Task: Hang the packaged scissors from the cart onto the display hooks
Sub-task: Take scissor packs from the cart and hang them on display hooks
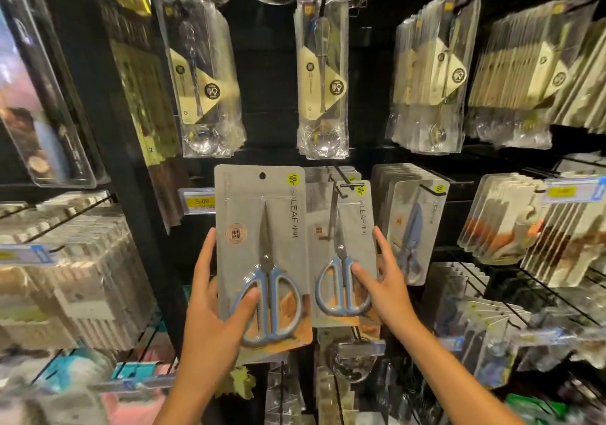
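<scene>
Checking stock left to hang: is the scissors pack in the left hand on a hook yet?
Off. The left hand grips the scissors pack upright; its hang hole is empty, no hook through it.

Upright grey-carded blue-handled scissors pack (262,254) beside hung twin pack (342,254).

The held scissors pack (262,247) hides the left hand's (210,306) fingers, the price tag (196,202) is half covered and blurred, and the lower shelf goods (82,388) smear past recognition.
</scene>
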{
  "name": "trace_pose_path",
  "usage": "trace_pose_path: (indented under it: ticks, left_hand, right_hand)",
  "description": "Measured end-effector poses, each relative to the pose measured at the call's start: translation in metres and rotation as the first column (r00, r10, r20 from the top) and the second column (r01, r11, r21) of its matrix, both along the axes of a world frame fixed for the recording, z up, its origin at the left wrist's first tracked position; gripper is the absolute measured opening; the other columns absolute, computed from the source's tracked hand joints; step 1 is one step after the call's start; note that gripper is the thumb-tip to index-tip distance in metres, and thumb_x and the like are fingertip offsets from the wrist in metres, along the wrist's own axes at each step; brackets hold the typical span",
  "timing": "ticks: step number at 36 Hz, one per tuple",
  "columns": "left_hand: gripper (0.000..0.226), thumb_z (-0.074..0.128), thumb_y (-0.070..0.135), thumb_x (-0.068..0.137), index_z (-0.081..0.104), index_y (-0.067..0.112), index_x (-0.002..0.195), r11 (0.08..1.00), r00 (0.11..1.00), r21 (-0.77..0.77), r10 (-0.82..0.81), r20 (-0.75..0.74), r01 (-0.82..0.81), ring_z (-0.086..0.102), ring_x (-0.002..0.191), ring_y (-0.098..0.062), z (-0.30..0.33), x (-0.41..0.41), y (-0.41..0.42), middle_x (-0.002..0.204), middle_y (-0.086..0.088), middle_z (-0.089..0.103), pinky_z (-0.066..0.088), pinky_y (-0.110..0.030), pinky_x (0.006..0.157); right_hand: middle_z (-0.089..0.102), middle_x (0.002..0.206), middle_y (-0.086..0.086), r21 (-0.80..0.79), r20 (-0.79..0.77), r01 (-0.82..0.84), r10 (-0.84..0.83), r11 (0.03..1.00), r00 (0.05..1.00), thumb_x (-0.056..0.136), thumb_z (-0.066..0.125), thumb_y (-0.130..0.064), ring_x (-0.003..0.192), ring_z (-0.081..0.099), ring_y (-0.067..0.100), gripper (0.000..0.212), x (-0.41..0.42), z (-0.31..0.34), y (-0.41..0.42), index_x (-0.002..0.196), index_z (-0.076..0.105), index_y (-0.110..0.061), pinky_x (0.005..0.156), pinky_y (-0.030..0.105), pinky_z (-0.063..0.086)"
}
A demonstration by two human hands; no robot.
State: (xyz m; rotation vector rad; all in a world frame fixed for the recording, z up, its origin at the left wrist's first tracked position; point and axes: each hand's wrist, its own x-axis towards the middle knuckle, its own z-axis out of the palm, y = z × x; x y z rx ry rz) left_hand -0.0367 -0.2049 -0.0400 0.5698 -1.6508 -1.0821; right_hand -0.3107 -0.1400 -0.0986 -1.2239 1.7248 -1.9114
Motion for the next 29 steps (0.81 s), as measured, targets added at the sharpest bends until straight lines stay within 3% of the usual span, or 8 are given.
trace_pose_path:
  ticks: [6,9,11,15,18,21,27,29]
  left_hand:
    - [0.092,0.073,0.017,0.085,0.023,0.06,0.149,1.0,1.0,-0.016,0.019,-0.007,-0.019,0.057,0.127,-0.001,0.006,-0.001,-0.008,0.145,0.033,0.046,0.053,-0.011,0.088]
    - [0.092,0.073,0.015,0.085,0.024,0.06,0.148,1.0,0.999,-0.018,0.025,-0.022,-0.026,0.056,0.127,0.0,0.008,-0.001,-0.01,0.146,0.033,0.045,0.052,-0.009,0.088]
    - [0.091,0.072,0.015,0.086,0.024,0.061,0.148,0.999,0.999,-0.017,0.031,-0.027,-0.031,0.056,0.125,0.002,0.01,-0.001,-0.01,0.143,0.037,0.046,0.052,-0.009,0.088]
    - [0.092,0.072,0.013,0.085,0.024,0.054,0.151,0.999,0.999,-0.027,0.035,-0.03,-0.036,0.056,0.124,0.005,0.012,-0.004,-0.009,0.139,0.041,0.047,0.05,-0.005,0.084]
    - [0.092,0.072,0.012,0.085,0.023,0.052,0.152,0.999,0.999,-0.024,0.027,-0.034,-0.028,0.056,0.123,0.006,0.011,-0.004,-0.008,0.138,0.042,0.047,0.05,-0.005,0.084]
    - [0.092,0.072,0.013,0.084,0.024,0.053,0.152,0.999,0.999,-0.028,0.019,-0.034,-0.02,0.056,0.123,0.006,0.011,-0.004,-0.009,0.137,0.042,0.048,0.05,-0.006,0.084]
    - [0.093,0.072,0.014,0.083,0.024,0.053,0.152,0.999,0.999,-0.04,0.009,-0.039,-0.01,0.058,0.126,-0.003,0.007,-0.002,-0.015,0.145,0.031,0.048,0.053,-0.013,0.089]
    - [0.093,0.072,0.012,0.084,0.023,0.051,0.153,0.998,1.0,-0.055,0.007,-0.031,-0.009,0.059,0.126,-0.004,0.004,-0.003,-0.016,0.146,0.029,0.048,0.053,-0.016,0.092]
  right_hand:
    - [0.026,0.163,-0.019,0.005,-0.068,0.038,-0.038,0.999,0.997,0.098,0.064,-0.022,0.149,0.032,0.01,0.078,-0.014,-0.004,-0.027,0.151,0.019,-0.057,0.115,0.046,0.043]
    - [0.025,0.164,-0.016,0.022,-0.092,0.082,-0.079,0.996,0.993,0.1,0.061,-0.017,0.131,0.052,0.002,0.078,-0.018,-0.006,-0.035,0.154,0.017,-0.053,0.093,0.022,0.056]
    - [0.027,0.164,-0.013,0.049,-0.103,0.095,-0.09,0.994,0.991,0.101,0.06,-0.018,0.129,0.056,0.016,0.079,-0.022,-0.005,-0.044,0.153,0.014,-0.056,0.083,0.023,0.06]
    - [0.032,0.163,-0.007,0.093,-0.125,0.12,-0.108,0.988,0.986,0.099,0.061,-0.019,0.143,0.044,0.023,0.082,-0.028,-0.001,-0.058,0.15,0.012,-0.061,0.106,0.049,0.051]
    - [0.028,0.161,-0.002,0.198,-0.139,0.15,-0.123,0.969,0.983,0.099,0.061,-0.017,0.141,0.043,0.032,0.079,-0.026,-0.001,-0.061,0.157,0.015,-0.044,0.11,0.049,0.046]
    - [0.025,0.161,-0.002,0.222,-0.17,0.202,-0.166,0.954,0.971,0.097,0.065,-0.024,0.147,0.032,0.021,0.08,-0.022,-0.003,-0.058,0.159,0.016,-0.033,0.119,0.045,0.034]
    - [0.061,0.133,-0.012,0.107,-0.079,-0.111,0.12,0.988,0.99,0.099,0.061,-0.029,0.126,0.057,0.007,0.049,0.023,0.023,-0.029,0.145,0.044,-0.032,0.108,0.032,0.047]
    - [0.063,0.131,-0.015,0.067,-0.079,-0.246,0.251,0.967,0.965,0.099,0.058,-0.031,0.12,0.061,0.004,0.051,0.044,0.037,-0.016,0.147,0.042,-0.033,0.104,0.027,0.05]
